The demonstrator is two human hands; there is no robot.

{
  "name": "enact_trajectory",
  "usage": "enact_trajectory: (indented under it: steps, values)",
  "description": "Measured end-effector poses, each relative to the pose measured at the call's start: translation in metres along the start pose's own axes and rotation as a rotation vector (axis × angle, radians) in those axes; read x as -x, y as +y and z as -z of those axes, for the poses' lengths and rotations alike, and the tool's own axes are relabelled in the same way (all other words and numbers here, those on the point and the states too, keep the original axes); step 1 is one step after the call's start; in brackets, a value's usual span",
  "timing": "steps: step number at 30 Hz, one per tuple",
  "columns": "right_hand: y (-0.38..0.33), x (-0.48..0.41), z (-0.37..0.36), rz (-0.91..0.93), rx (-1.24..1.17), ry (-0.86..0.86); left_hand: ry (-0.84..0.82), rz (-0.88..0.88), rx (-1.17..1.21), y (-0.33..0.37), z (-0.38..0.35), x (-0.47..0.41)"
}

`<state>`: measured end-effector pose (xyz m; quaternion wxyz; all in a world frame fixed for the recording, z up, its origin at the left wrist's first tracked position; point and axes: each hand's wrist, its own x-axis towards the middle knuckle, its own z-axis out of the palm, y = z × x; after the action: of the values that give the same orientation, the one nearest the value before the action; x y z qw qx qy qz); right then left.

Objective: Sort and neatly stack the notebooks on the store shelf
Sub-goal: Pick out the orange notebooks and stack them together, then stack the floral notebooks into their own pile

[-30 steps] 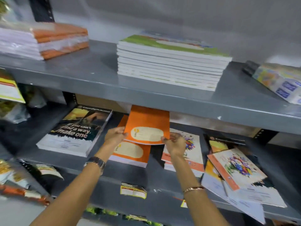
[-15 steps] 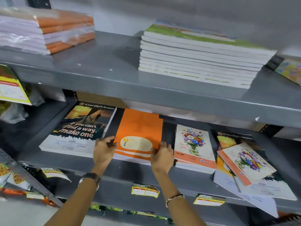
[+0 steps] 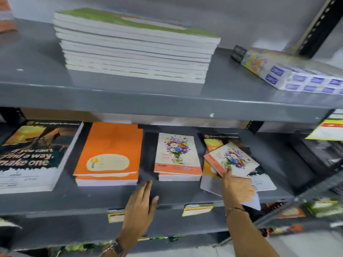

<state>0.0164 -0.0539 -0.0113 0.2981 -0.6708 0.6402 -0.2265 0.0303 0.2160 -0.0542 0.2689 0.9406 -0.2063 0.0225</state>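
On the middle shelf (image 3: 185, 193) of a grey metal store rack, a person's right hand (image 3: 236, 186) reaches into the untidy pile at the far right, thumb laid on the lower edge of a tilted floral notebook (image 3: 232, 160); whether the fingers have closed beneath it cannot be told. That notebook lies askew over a dark-covered notebook (image 3: 220, 138) and loose pale sheets (image 3: 209, 182), evidently the last unsorted heap. Just left of this hand sits a squared floral stack (image 3: 177, 158), its likely destination, since the covers match. The left hand (image 3: 141, 201) hovers open and flat, holding nothing, over bare shelf between the floral stack and the orange notebook stack (image 3: 109, 154) just to its left, whose top copy sits slightly out of line with those below. Further left of that hand, a thick stack printed "If you can't find a way, make one" (image 3: 33, 154) rests in order. Above both hands, the upper shelf (image 3: 167, 101) carries a tall green-covered stack (image 3: 135, 47) and boxed goods (image 3: 289, 75). Yellow price labels (image 3: 197, 209) hang from the shelf lip near the wrists.
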Motion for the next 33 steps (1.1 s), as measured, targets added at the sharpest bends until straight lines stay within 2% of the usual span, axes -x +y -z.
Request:
enact_trajectory:
  steps: [5, 11, 16, 20, 25, 28, 33]
  values:
    - [0.015, -0.024, 0.002, 0.003, 0.177, -0.067, -0.098, 0.013, -0.199, -0.004, -0.02, -0.016]
    - [0.025, -0.042, 0.007, -0.005, 0.125, -0.114, -0.074, 0.031, -0.289, -0.004, -0.032, -0.019]
    - [0.036, -0.062, 0.025, -0.187, -0.079, -0.313, -0.061, 0.036, -0.304, -0.001, -0.032, -0.018]
    - [0.044, -0.065, 0.039, -0.264, -0.397, -0.418, -0.08, 0.055, -0.326, -0.001, -0.031, -0.018]
    - [0.011, -0.053, 0.061, -0.178, -0.709, -0.353, -0.105, 0.071, -0.32, 0.0, -0.03, -0.017]
    - [-0.02, -0.037, 0.064, -0.099, -0.825, -0.473, -0.098, 0.069, -0.317, 0.0, -0.029, -0.018]
    - [-0.057, 0.007, 0.029, -0.026, -0.775, -0.699, -0.059, 0.062, -0.267, -0.006, -0.033, -0.017]
